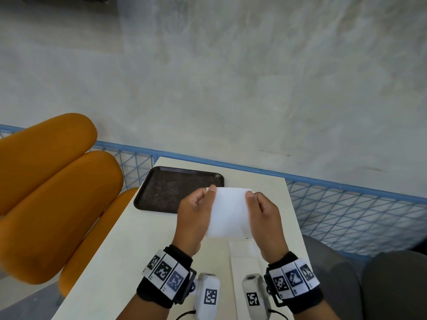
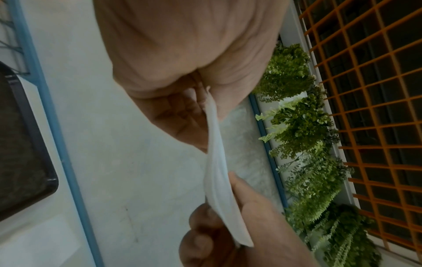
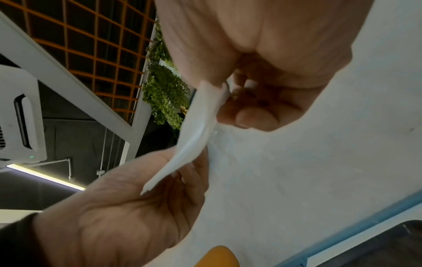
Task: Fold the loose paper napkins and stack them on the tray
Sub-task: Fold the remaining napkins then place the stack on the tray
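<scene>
It looked like a café — orange padded seats, a serving tray, a small pale table, hanging greenery.

We see a pale concrete floor beyond a blue wire-mesh railing. A white table stands against it, with orange cushioned seats just beside it on the left. In the wrist views, green foliage hangs beside an orange grid screen, and a light strip glows.
</scene>
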`<state>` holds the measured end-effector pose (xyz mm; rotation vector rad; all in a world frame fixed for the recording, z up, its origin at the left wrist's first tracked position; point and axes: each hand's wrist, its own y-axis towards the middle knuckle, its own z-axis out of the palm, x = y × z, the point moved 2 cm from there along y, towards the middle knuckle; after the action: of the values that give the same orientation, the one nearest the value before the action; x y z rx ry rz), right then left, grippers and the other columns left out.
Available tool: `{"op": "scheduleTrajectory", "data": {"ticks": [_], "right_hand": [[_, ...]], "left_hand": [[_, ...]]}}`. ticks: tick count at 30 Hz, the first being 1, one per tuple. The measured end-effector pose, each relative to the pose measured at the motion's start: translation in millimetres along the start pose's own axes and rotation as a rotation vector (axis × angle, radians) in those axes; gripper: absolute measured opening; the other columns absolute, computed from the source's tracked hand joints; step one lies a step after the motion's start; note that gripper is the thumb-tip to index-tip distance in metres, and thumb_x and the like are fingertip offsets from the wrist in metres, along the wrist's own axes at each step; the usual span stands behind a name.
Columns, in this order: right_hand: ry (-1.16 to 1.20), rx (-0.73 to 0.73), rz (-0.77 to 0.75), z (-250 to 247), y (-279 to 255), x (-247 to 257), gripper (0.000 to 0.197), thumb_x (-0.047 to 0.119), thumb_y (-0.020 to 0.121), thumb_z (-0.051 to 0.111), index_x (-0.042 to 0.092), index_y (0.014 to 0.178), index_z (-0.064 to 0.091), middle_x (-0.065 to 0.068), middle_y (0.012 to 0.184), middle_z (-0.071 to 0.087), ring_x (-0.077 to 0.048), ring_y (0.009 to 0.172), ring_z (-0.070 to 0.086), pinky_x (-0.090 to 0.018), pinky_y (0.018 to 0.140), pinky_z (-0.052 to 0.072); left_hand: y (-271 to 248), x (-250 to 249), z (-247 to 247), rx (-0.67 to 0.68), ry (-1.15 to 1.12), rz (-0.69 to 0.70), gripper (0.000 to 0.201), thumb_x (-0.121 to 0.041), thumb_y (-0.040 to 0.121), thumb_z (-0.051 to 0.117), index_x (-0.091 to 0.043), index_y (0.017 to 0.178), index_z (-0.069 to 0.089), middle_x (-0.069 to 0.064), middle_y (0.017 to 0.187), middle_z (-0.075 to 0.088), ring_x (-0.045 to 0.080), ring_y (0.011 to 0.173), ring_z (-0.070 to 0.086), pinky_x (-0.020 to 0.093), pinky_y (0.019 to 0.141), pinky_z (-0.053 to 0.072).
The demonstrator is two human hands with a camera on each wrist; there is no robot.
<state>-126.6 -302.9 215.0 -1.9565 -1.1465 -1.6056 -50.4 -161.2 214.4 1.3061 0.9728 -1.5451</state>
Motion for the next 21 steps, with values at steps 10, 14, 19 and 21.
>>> {"op": "scheduleTrajectory", "data": {"ticks": [10,14,19,21], "right_hand": [[-0.143,-0.098,-0.11,14.1,-4.0,-2.8,0.038,0.029,0.103,0.05,0.007,0.072,0.047,-0.015,0.066,0.049,-0.009,0.056,0.035,-0.023,0.053,0.031],[-0.2,-0.135,-0.206,16.7,-8.2,3.4,0.035,0.025,0.103,0.051,0.01,0.071,0.047,-0.01,0.057,0.045,-0.01,0.05,0.035,-0.022,0.049,0.028],[-0.263,-0.167,-0.193,17.0,-3.2,-8.0,0.032,0.026,0.103,0.051,0.016,0.072,0.048,0.0,0.053,0.044,-0.017,0.052,0.042,-0.026,0.05,0.033],[-0.279,-0.166,-0.186,16.8,-2.9,-10.7,0.031,0.025,0.103,0.051,0.017,0.073,0.048,0.002,0.052,0.043,-0.016,0.053,0.043,-0.025,0.05,0.034]], "left_hand": [[8.0,11.7,-5.6,-0.112,0.311,0.189,0.045,-0.038,0.099,0.056,-0.018,0.06,0.048,-0.013,0.05,0.048,0.002,0.048,0.042,0.014,0.049,0.034],[10.8,14.0,-9.9,-0.112,0.428,0.256,0.049,-0.034,0.101,0.055,-0.024,0.056,0.039,-0.014,0.049,0.047,0.003,0.048,0.042,0.014,0.047,0.034],[3.7,5.3,-4.7,-0.129,0.408,0.362,0.041,-0.029,0.101,0.054,-0.026,0.061,0.045,-0.017,0.057,0.055,0.0,0.053,0.051,0.012,0.049,0.039],[3.0,4.1,-5.2,-0.117,0.44,0.415,0.034,-0.03,0.101,0.053,-0.027,0.067,0.052,-0.013,0.059,0.057,-0.001,0.06,0.055,0.011,0.052,0.042]]}}
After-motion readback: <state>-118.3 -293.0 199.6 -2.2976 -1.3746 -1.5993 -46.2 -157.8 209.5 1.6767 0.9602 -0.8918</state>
